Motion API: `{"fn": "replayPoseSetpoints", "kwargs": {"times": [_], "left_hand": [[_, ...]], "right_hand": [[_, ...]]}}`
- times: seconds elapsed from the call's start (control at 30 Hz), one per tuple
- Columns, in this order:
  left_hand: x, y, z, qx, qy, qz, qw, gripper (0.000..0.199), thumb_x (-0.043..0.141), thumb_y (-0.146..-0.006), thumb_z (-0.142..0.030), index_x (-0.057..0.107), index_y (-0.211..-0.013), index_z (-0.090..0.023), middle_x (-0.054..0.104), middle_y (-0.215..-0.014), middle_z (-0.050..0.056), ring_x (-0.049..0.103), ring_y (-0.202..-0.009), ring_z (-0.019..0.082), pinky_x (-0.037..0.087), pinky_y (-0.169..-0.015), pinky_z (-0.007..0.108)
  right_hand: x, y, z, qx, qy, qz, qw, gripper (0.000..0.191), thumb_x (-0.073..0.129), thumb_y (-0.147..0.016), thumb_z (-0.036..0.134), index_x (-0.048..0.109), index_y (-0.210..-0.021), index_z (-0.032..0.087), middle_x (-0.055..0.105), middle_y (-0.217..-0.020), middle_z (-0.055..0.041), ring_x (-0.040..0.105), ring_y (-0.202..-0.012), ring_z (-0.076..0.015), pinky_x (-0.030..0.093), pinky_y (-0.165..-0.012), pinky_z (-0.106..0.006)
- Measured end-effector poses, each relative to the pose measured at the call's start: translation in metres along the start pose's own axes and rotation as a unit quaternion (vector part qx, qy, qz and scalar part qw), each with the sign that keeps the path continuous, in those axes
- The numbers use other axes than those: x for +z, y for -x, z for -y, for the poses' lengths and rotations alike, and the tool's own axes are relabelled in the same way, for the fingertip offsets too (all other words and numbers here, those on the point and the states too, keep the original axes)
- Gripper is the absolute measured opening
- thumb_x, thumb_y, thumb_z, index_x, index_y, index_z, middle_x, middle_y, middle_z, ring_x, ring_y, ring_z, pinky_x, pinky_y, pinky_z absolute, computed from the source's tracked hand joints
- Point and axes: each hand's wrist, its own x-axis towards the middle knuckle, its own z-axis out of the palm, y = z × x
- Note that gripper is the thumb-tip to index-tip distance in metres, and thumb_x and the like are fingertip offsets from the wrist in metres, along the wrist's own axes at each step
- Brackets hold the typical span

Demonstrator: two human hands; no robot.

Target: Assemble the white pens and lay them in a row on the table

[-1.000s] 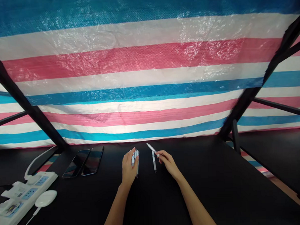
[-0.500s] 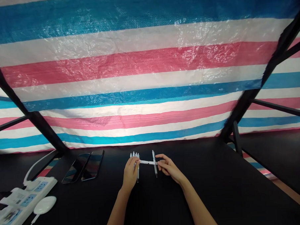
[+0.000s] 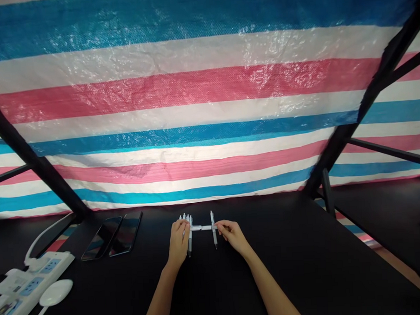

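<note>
Though apart, left hand (image 3: 179,242) over pens (image 3: 190,239), right hand (image 3: 232,235) pinching pen (image 3: 203,228)

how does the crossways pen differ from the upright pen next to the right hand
The crossways pen lies side to side, while the upright pen points away from the person. The right hand pinches the crossways pen; the upright pen lies on the black desk, not gripped. Both are slim, pale pens.

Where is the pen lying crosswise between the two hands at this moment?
In the head view, the crosswise pen lies between the left hand and right hand, its left end at the pen bunch, its right end at the single pen.
</note>
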Motion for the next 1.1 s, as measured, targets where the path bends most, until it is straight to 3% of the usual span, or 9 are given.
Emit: {"fn": "replayPoseSetpoints", "kwargs": {"times": [0.3,0.43,0.53,0.67,0.87,1.0,1.1], "left_hand": [[-0.002,0.001,0.007,-0.059,-0.011,0.015,0.998,0.046,0.038,-0.087,-0.038,0.054,-0.048,-0.021,0.062,-0.083,0.007,0.052,-0.085,0.022,0.045,-0.08,0.037],[-0.003,0.001,0.004,-0.04,0.002,0.009,0.999,0.029,0.043,-0.087,-0.04,0.064,-0.077,-0.022,0.063,-0.091,0.007,0.054,-0.091,0.023,0.044,-0.084,0.038],[-0.002,0.002,0.003,-0.007,0.014,0.014,1.0,0.024,0.045,-0.087,-0.037,0.062,-0.095,-0.023,0.062,-0.098,0.007,0.055,-0.097,0.022,0.045,-0.087,0.037],[0.0,0.002,0.004,0.027,0.009,0.007,1.0,0.021,0.046,-0.088,-0.034,0.062,-0.09,-0.021,0.057,-0.103,0.008,0.054,-0.103,0.021,0.043,-0.092,0.038],[0.002,0.003,0.004,0.012,-0.007,0.003,1.0,0.029,0.04,-0.09,-0.034,0.062,-0.08,-0.019,0.057,-0.103,0.008,0.054,-0.1,0.021,0.045,-0.088,0.037],[0.003,0.004,0.003,0.005,-0.008,0.006,1.0,0.037,0.036,-0.092,-0.035,0.062,-0.072,-0.019,0.059,-0.099,0.008,0.055,-0.093,0.021,0.046,-0.086,0.039],[0.001,0.004,0.004,0.011,-0.003,0.015,1.0,0.031,0.038,-0.091,-0.036,0.061,-0.078,-0.02,0.058,-0.1,0.008,0.055,-0.098,0.021,0.045,-0.088,0.039]], "right_hand": [[0.004,0.008,0.005,-0.051,0.051,-0.02,0.997,0.034,0.055,-0.078,0.048,0.07,-0.087,0.019,0.057,-0.068,-0.0021,0.045,-0.047,-0.01,0.036,-0.046,-0.024],[0.001,0.005,0.004,-0.038,0.037,-0.051,0.997,0.038,0.054,-0.078,0.051,0.068,-0.088,0.017,0.055,-0.063,-0.0007,0.044,-0.045,-0.0095,0.035,-0.044,-0.023],[-0.003,0.001,0.003,-0.03,0.022,-0.064,0.997,0.043,0.054,-0.077,0.055,0.067,-0.085,0.015,0.052,-0.058,0.0007,0.041,-0.042,-0.0083,0.032,-0.04,-0.022],[-0.005,-0.001,0.002,-0.03,0.002,-0.056,0.998,0.045,0.056,-0.076,0.057,0.067,-0.084,0.015,0.052,-0.057,0.0013,0.041,-0.041,-0.0075,0.032,-0.04,-0.021],[-0.006,0.001,0.0,-0.022,0.002,-0.039,0.999,0.041,0.059,-0.075,0.055,0.067,-0.086,0.016,0.055,-0.06,0.0005,0.042,-0.044,-0.0084,0.034,-0.043,-0.022],[-0.01,0.003,-0.001,-0.029,0.018,-0.028,0.999,0.035,0.061,-0.075,0.049,0.068,-0.087,0.017,0.047,-0.053,0.0034,0.044,-0.049,-0.0104,0.034,-0.047,-0.022],[-0.012,-0.001,-0.003,-0.034,0.02,-0.047,0.998,0.035,0.061,-0.075,0.049,0.068,-0.087,0.017,0.043,-0.05,0.0046,0.043,-0.047,-0.0104,0.033,-0.047,-0.023]]}}
